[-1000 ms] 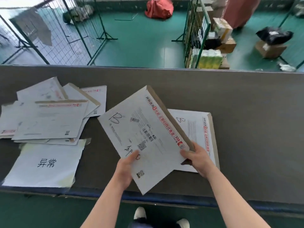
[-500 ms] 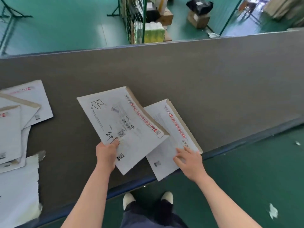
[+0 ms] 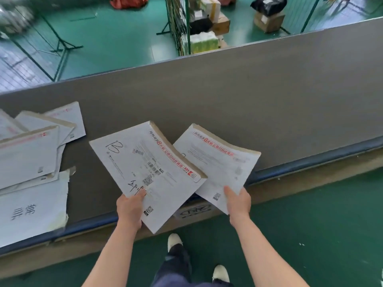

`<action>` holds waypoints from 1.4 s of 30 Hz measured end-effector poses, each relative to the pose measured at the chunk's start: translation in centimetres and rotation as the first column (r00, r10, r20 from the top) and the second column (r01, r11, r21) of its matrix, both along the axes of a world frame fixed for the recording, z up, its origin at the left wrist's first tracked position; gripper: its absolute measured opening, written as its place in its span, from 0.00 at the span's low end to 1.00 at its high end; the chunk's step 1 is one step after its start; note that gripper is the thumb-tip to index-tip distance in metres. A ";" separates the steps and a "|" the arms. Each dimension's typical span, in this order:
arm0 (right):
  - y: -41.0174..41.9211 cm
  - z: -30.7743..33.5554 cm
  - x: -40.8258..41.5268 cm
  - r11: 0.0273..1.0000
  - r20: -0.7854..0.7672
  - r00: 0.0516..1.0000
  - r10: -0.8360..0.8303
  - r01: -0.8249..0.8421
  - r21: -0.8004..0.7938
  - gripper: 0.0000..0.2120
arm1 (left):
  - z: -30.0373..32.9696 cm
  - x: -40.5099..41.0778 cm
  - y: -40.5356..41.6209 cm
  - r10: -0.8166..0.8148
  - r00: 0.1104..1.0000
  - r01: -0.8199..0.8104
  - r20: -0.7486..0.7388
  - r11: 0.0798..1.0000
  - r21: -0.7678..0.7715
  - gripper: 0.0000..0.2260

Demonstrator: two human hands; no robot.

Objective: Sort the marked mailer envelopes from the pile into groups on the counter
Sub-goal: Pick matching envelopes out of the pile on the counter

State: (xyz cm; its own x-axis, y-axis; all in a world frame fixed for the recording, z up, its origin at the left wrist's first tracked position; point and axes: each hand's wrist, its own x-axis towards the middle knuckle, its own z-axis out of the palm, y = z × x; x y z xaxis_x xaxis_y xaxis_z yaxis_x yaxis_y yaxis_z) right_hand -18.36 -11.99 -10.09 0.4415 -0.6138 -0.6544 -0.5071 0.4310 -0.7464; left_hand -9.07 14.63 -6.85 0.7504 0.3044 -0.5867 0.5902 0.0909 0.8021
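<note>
B mailer (image 3: 145, 168), white with a red strip along its far edge, tilted over the near edge of the tabletop (image 3: 238, 96), near corner hanging past the blue rim. Pinched at its near left corner by the left hand (image 3: 129, 210): thumb flat on top beside the handwriting, fingers hidden beneath, grip closed on the card. Forearm rising straight from below.

Second mailer (image 3: 217, 166) just to the right, its left edge tucked under the B mailer, also angled and overhanging the rim. Gripped at its near corner by the right hand (image 3: 238, 201), thumb on top, fingers curled underneath; forearm slanting in from the lower right.

Pile (image 3: 35, 148) of overlapping mailers well apart at the left of the tabletop, with a labelled sheet (image 3: 33, 208) taped down in front of it. Green floor (image 3: 116, 38), wire racks and boxes (image 3: 269, 21) beyond the far edge.
</note>
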 end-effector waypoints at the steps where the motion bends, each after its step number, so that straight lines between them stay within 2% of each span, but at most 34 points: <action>1: -0.1 0.6 -0.5 0.999 0.071 0.997 0.033 -0.032 -0.020 0.08 | 0.5 -1.2 0.0 0.014 1.000 -0.014 0.014 1.000 -0.005 0.11; 4: -0.2 2.3 -1.7 0.996 0.227 0.971 0.068 -0.080 0.041 0.10 | 2.1 -4.3 0.3 0.051 0.998 -0.051 0.038 0.999 0.004 0.10; 8: 1.5 4.6 -1.3 0.991 0.348 0.935 0.064 -0.100 0.085 0.10 | 2.7 -7.3 3.8 0.120 0.992 -0.118 0.050 0.992 -0.040 0.09; 13: 7.9 9.0 1.0 0.978 0.467 0.861 0.199 -0.205 -0.038 0.10 | 2.8 -13.1 10.7 0.318 0.947 -0.312 0.044 0.944 -0.108 0.11; 17: 16.8 11.3 2.7 0.909 0.526 0.752 0.397 -0.402 -0.112 0.12 | 2.6 -18.0 17.2 0.461 0.885 -0.450 0.069 0.884 -0.128 0.10; 20: 25.5 10.9 2.4 0.808 0.507 0.677 0.533 -0.585 -0.068 0.12 | 2.7 -21.8 22.4 0.592 0.800 -0.570 0.092 0.800 -0.188 0.10; 23: 36.0 9.5 0.3 0.635 0.448 0.564 0.694 -0.772 -0.012 0.10 | 2.7 -26.0 29.6 0.738 0.663 -0.688 0.122 0.666 -0.289 0.11; 26: 46.0 9.0 -2.4 0.452 0.368 0.415 0.832 -0.892 -0.019 0.10 | 3.1 -29.2 37.2 0.825 0.542 -0.718 0.160 0.554 -0.422 0.13; 28: 52.3 9.0 -4.1 0.392 0.353 0.360 0.864 -0.920 -0.021 0.12 | 3.3 -30.7 41.7 0.843 0.507 -0.704 0.179 0.525 -0.478 0.14; 33: 66.5 9.9 -6.0 0.264 0.352 0.255 0.901 -0.964 0.022 0.13 | 3.0 -33.8 51.3 0.837 0.521 -0.651 0.168 0.516 -0.557 0.17; 36: 72.1 10.2 -4.6 0.168 0.326 0.133 0.936 -0.982 -0.082 0.11 | 2.7 -36.4 56.6 0.832 0.534 -0.640 0.153 0.515 -0.570 0.23; 38: 75.6 10.1 -2.8 0.091 0.298 0.048 0.953 -0.987 -0.134 0.09 | 2.1 -38.0 60.3 0.866 0.484 -0.675 0.125 0.461 -0.576 0.21; 40: 78.6 10.3 -0.9 0.046 0.299 0.005 0.954 -0.990 -0.132 0.07 | 1.6 -38.4 63.9 0.919 0.378 -0.736 0.111 0.370 -0.566 0.14; 42: 82.9 9.3 1.0 -0.003 0.272 -0.036 0.962 -0.993 -0.119 0.07 | 0.4 -38.7 68.4 0.962 0.259 -0.818 0.089 0.267 -0.510 0.13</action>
State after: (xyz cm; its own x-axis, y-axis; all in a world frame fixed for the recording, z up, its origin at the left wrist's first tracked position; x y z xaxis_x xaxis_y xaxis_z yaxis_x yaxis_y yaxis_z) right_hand -17.32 70.90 -0.83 0.6681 0.6061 -0.4316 -0.3248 -0.2843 -0.9020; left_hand -47.75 83.02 -6.48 0.2473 0.7682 -0.5906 -0.3336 0.6397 0.6924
